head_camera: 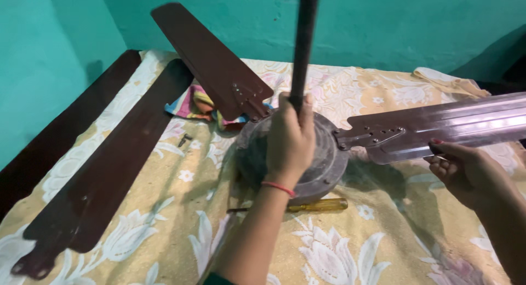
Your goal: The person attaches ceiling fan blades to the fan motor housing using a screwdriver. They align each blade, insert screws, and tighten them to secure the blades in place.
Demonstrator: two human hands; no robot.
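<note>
Two bare hands work on a dismantled ceiling fan lying on a bed covered by a yellow floral sheet [383, 241]. The left hand [289, 140] is wrapped tightly around the lower end of the dark downrod [304, 44], which stands nearly upright out of the round grey motor housing [329, 159]; a thin red bracelet [278, 187] circles that wrist. The right hand [466, 172] reaches in from the right and touches the lower edge of the attached blade [449, 123], fingers curled under it (whether they fully clamp the blade or only support it, I cannot tell). That blade looks shiny and silvery-brown, and its metal bracket meets the housing's right side. A second brown blade [211, 57] sticks up and away from the housing's upper left, tilted towards the teal wall [383, 22]. A third, loose blade [115, 159] lies flat on the sheet well to the left, near a dark wooden bed edge [60, 131]. A yellow-handled screwdriver [312, 206] lies on the sheet just in front of the housing, beside the left forearm. A striped colourful cloth [192, 104] is bunched behind the housing, and a small dark screw [184, 138] rests near it.
</note>
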